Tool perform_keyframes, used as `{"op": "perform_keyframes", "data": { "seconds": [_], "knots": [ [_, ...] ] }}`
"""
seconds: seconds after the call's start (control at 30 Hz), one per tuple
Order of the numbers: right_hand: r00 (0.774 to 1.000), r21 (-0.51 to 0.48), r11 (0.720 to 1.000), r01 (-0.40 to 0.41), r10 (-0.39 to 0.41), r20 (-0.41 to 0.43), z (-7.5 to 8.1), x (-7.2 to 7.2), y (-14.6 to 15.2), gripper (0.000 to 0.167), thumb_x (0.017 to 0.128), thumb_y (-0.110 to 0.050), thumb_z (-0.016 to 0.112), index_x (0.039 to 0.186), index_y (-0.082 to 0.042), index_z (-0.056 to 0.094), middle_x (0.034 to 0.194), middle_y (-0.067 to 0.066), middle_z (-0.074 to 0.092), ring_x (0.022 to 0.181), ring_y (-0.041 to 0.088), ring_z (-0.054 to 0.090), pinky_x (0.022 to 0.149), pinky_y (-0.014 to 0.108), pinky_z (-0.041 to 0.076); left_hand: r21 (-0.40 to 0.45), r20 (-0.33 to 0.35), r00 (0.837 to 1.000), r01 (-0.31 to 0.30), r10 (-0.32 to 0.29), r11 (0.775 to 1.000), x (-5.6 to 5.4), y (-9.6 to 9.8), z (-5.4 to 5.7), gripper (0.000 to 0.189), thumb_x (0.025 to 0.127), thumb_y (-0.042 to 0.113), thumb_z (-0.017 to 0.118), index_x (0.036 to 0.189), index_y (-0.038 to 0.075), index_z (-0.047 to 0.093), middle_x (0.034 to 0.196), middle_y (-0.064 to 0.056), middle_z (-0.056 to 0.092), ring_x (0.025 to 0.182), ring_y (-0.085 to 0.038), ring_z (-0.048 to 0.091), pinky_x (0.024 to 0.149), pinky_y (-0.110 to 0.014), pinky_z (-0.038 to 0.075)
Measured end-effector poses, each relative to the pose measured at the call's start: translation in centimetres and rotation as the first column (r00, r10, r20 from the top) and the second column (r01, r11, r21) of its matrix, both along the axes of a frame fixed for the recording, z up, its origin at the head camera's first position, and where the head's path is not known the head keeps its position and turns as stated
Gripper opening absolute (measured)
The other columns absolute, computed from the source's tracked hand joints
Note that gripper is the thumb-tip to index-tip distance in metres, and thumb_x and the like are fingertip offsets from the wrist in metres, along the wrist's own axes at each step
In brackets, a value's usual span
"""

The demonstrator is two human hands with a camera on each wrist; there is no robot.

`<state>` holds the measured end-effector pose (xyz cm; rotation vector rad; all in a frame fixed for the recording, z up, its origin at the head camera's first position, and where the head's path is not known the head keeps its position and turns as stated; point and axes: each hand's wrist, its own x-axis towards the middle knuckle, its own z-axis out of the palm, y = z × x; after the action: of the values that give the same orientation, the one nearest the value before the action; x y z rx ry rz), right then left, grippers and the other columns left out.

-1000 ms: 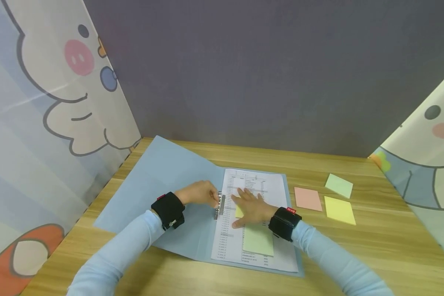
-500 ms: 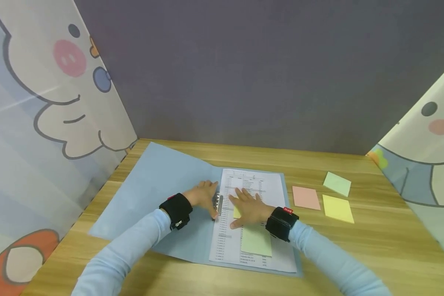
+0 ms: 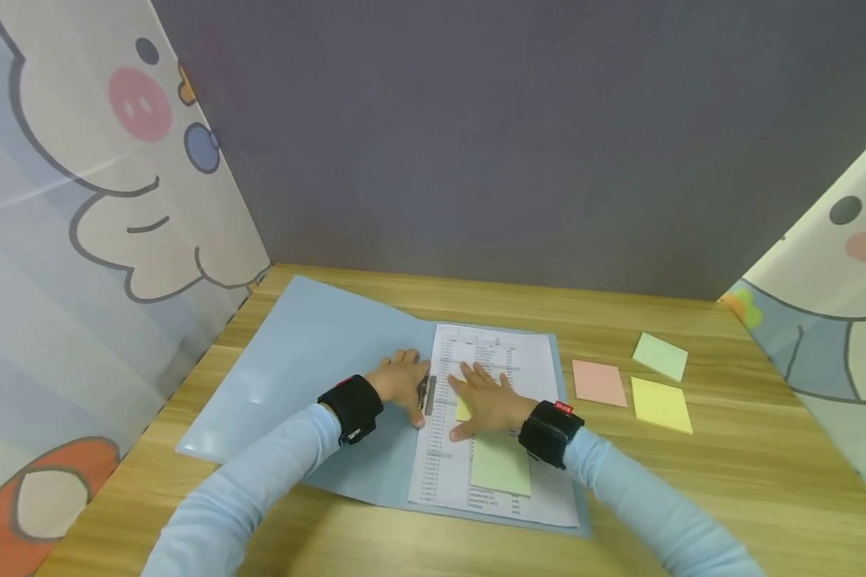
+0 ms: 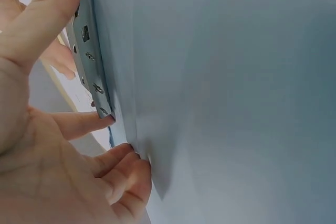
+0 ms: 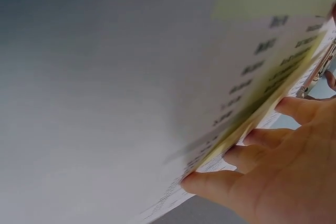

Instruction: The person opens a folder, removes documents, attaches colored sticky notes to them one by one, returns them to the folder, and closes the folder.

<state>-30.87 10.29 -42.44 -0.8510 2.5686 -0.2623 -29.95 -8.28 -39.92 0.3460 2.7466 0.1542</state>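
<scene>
A pale blue folder (image 3: 317, 344) lies spread on the wooden table, a metal clip (image 4: 90, 61) running along its spine. My left hand (image 3: 400, 386) spans that clip, thumb toward the near end and index fingertip touching the far end; the other fingers rest on the folder beside it. On the folder's right side lies a stack of printed sheets (image 3: 537, 357). My right hand (image 3: 489, 404) rests on the sheets with its fingers spread. It partly covers a small yellow note (image 3: 463, 410) and the top of a larger pale green note (image 3: 501, 466).
To the right of the folder lie a pink sticky note (image 3: 599, 383), a yellow sticky note (image 3: 661, 405) and a pale green sticky note (image 3: 660, 356). A dark grey panel (image 3: 447, 144) stands behind the table, and cartoon-printed cloth (image 3: 115, 232) hangs at the left side.
My left hand has gone from curled fingers at the clip to thumb and fingers spread along it. The right hand has stayed on the sheets.
</scene>
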Motion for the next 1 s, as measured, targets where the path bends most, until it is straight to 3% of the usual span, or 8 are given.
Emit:
{"op": "perform_keyframes", "data": {
  "seconds": [0.5,0.77,1.0],
  "knots": [
    [1.000,-0.017,1.000,-0.004,0.004,-0.011,-0.15,-0.12,0.12,0.099,0.070,-0.059,0.066,0.147,-0.016,0.020,0.154,0.011,0.002,0.141,0.033,0.000,0.105,0.066,0.006,0.024,0.048,0.999,0.023,-0.025,0.999,-0.51,-0.75,-0.29,0.106,0.058,0.041,0.084,0.144,0.012,0.029,0.150,-0.015,0.020,0.137,-0.033,0.019,0.108,-0.050,0.022],
    [1.000,-0.009,1.000,-0.002,0.002,-0.007,-0.32,0.23,0.18,0.099,0.070,-0.059,0.066,0.147,-0.017,0.021,0.154,0.012,0.003,0.141,0.033,0.001,0.104,0.066,0.006,0.044,0.074,0.996,0.037,-0.041,0.998,-0.27,-0.92,-0.53,0.103,0.062,0.040,0.082,0.144,0.011,0.028,0.150,-0.014,0.019,0.137,-0.033,0.017,0.109,-0.052,0.021],
    [1.000,-0.003,1.000,-0.007,0.007,-0.024,-0.13,0.10,0.02,0.099,0.070,-0.059,0.066,0.147,-0.017,0.021,0.154,0.012,0.003,0.141,0.033,0.000,0.105,0.066,0.007,0.024,0.070,0.996,0.058,-0.059,0.998,-0.37,-0.92,-0.17,0.101,0.064,0.041,0.081,0.144,0.009,0.028,0.149,-0.015,0.022,0.137,-0.033,0.020,0.109,-0.051,0.022]
  ]
}}
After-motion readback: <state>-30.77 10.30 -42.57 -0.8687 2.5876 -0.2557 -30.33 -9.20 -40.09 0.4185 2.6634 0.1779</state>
